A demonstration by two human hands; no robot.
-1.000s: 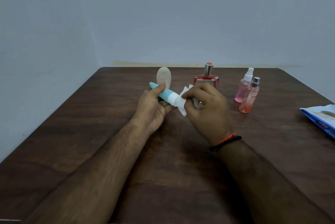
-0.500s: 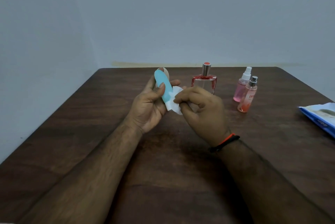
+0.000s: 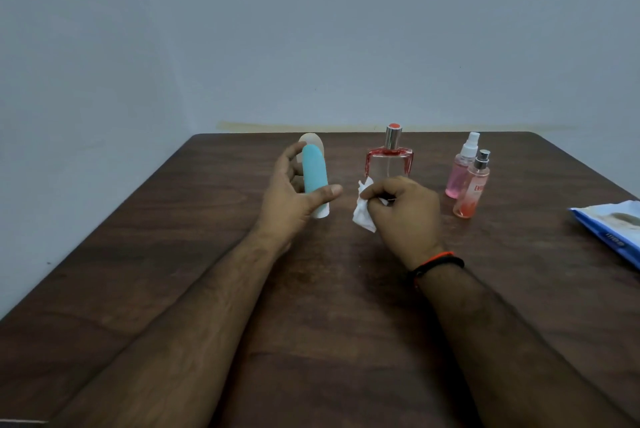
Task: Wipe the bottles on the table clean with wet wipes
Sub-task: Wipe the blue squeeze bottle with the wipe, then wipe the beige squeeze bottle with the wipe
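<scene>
My left hand (image 3: 294, 195) holds a teal bottle (image 3: 313, 171) with a white cap upright, cap down, near the table's far middle. A pale oval bottle (image 3: 313, 142) stands right behind it, mostly hidden. My right hand (image 3: 403, 211) grips a crumpled white wet wipe (image 3: 363, 209), held apart from the teal bottle. Behind that hand stands a clear perfume bottle (image 3: 389, 162) with red edges and a silver cap. Two pink spray bottles, one paler (image 3: 459, 173) and one orange-pink (image 3: 471, 190), stand to the right.
A blue wet-wipe pack (image 3: 613, 230) lies at the right table edge. The dark wooden table (image 3: 329, 306) runs back to a grey wall, with another wall close on the left.
The teal bottle went from tilted to upright and moved left. My right hand pulled the wipe off the bottle and drew away to the right.
</scene>
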